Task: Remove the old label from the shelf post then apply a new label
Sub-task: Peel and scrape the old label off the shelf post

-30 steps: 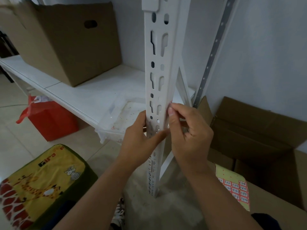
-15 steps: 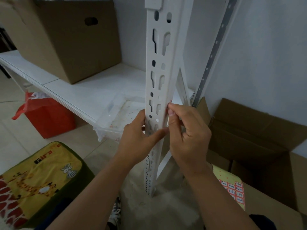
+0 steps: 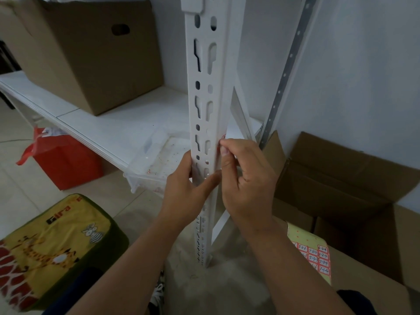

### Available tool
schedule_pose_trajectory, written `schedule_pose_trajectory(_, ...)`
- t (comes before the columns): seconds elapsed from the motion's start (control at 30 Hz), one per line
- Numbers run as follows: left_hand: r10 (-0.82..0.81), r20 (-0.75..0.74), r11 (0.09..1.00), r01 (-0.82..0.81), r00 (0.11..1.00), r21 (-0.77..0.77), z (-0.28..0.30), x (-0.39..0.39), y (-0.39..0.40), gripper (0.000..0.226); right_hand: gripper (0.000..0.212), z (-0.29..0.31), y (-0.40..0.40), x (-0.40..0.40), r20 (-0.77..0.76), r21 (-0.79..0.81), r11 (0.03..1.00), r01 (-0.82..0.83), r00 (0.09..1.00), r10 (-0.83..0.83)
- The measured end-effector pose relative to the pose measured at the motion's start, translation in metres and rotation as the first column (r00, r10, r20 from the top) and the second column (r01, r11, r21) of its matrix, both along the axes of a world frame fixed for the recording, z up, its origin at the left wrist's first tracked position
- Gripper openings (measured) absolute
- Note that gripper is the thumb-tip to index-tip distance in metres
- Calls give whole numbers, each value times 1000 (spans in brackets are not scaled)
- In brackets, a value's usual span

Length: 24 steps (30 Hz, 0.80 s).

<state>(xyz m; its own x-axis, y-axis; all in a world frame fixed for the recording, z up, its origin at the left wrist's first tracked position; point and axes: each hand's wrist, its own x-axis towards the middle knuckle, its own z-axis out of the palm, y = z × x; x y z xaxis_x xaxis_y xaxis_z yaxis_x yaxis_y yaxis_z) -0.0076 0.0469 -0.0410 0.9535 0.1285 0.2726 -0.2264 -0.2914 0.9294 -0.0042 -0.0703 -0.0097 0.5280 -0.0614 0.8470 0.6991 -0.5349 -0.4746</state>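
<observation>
Fingertips (image 3: 225, 151) of the right hand (image 3: 247, 180) are curled against the right edge of the white shelf post (image 3: 205, 110), where a small label (image 3: 222, 138) with red print is pinched; only a sliver of it is seen above the thumbnail, so its text cannot be read. The grip of the right hand is thus closed on the label, at about the height of the shelf board. The left hand (image 3: 188, 189) is wrapped round the post just below and to the left, thumb laid across the slotted front face, fingers hidden behind it; the post is held firmly. The two hands are nearly touching.

The post is upright, perforated with keyhole slots, and its foot is set on the bare concrete floor (image 3: 227, 287). A white shelf (image 3: 109, 123) is attached behind the post; on it a large cardboard box (image 3: 91, 55) is seen at the left and a clear plastic tray (image 3: 159, 160) at the front edge, close to the left hand. A red bag (image 3: 66, 160) is noted on the floor under the shelf. A cushion (image 3: 52, 246) printed with giraffes is seen at lower left. At lower right a sheet of labels (image 3: 314, 258), red-bordered with handwritten numbers on a yellow backing, is lying on a closed carton (image 3: 368, 292); an open cardboard box (image 3: 341, 178) is standing behind it against the wall.
</observation>
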Motion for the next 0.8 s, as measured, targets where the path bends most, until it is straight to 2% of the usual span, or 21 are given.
schedule_pose_trajectory(0.1, -2, -6, 1000, 2, 1000, -9, 1, 0, -2, 63, 13, -1, 0, 1, 7, -3, 1000, 5, 1000, -5)
schedule_pose_trajectory(0.2, -11, -19, 1000, 11, 1000, -12, 0, 0, -1, 56, 13, 0, 0, 1, 2, -7, 1000, 5, 1000, -5)
schedule_pose_trajectory(0.33, -30, -25, 999, 30, 999, -25, 0, 0, 0, 63, 15, 2, -2, 1, 2, -9, 1000, -7, 1000, 7)
schedule_pose_trajectory(0.8, -36, -33, 999, 35, 999, -42, 1, -2, -2, 62, 24, 3, -3, 2, 7, -69, 998, -10, 1000, 10)
